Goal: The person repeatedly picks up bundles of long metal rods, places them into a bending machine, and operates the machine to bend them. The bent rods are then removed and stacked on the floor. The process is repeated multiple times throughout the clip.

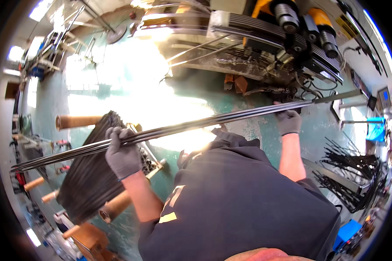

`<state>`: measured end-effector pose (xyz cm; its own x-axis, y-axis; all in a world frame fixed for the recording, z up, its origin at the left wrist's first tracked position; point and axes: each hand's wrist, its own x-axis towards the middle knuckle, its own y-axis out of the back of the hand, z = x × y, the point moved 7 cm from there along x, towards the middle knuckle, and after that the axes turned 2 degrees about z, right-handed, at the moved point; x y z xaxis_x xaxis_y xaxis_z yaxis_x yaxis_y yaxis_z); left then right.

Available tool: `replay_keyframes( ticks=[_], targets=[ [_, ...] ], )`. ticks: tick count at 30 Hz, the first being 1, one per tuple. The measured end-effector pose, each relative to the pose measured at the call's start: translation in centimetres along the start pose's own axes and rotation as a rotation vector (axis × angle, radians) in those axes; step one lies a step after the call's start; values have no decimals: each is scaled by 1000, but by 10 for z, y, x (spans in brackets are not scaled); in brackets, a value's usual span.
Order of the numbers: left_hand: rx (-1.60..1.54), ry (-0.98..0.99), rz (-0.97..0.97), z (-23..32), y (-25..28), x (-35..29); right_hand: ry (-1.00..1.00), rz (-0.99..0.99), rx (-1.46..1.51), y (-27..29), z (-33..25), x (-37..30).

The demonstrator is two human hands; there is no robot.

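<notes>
A bundle of long thin dark metal rods (191, 126) stretches across in front of my body, tilted up toward the right. My left hand (123, 152), in a grey glove, is closed around the rods toward their left part, and their left ends reach far past it. Farther along, my right hand (288, 121), also gloved in grey, grips the same bundle from below; its fingertips are partly hidden behind the rods. Beneath my left hand lies a large stack of similar dark rods (89, 174) on a stand with brown roller-like posts (115, 206).
A machine (274, 39) with yellow-and-black cylinders stands ahead to the right. More dark rods (353, 178) lie piled on a rack at my right. A blue bin (375, 129) and a small display (383, 97) are at the far right. Bright sunlight glares off the green floor (244, 124).
</notes>
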<state>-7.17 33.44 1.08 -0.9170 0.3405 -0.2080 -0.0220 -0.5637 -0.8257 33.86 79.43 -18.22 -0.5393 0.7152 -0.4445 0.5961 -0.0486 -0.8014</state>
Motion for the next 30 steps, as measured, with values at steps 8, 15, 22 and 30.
replay_keyframes(
  ticks=[8,15,22,30],
  targets=[
    [186,305,-385,-138,-124,57,178,128,160,-47,-32,41],
    [-34,355,-429,-97,-157,174,540,400,188,-34,-148,52],
    [167,358,-439,-142,-143,274,605,157,19,-118,-137,47],
    [49,468,-364,-166,-164,353,752,431,85,-144,-127,107]
  ],
)
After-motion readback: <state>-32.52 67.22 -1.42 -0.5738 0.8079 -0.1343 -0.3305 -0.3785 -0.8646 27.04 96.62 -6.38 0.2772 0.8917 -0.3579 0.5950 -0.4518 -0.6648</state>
